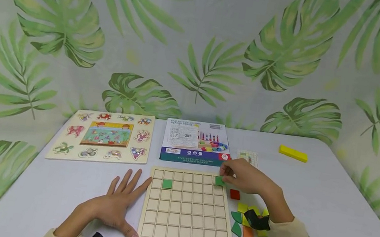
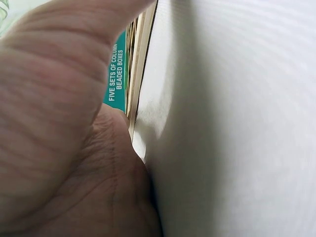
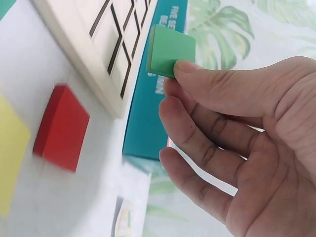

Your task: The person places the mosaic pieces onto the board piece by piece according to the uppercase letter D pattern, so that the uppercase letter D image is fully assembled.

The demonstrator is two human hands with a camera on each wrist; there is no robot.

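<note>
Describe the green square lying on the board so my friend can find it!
On the white table, find the wooden grid board. Go to the second row from its far edge, second cell from the left: the green square lies there. Another green tile is pinched in the right hand; no hand touches this one.

Grid board (image 3: 95, 49) cropped, right wrist view

The right hand (image 1: 245, 177) grips a tile (image 1: 219, 181) at the far right corner of a grid board (image 1: 174, 218). Left of the grip, in the board, another tile (image 1: 167, 183); behind-left, a box (image 1: 195, 141), then a puzzle board (image 1: 71, 140); front-right, loose pieces (image 1: 248, 233)
</note>
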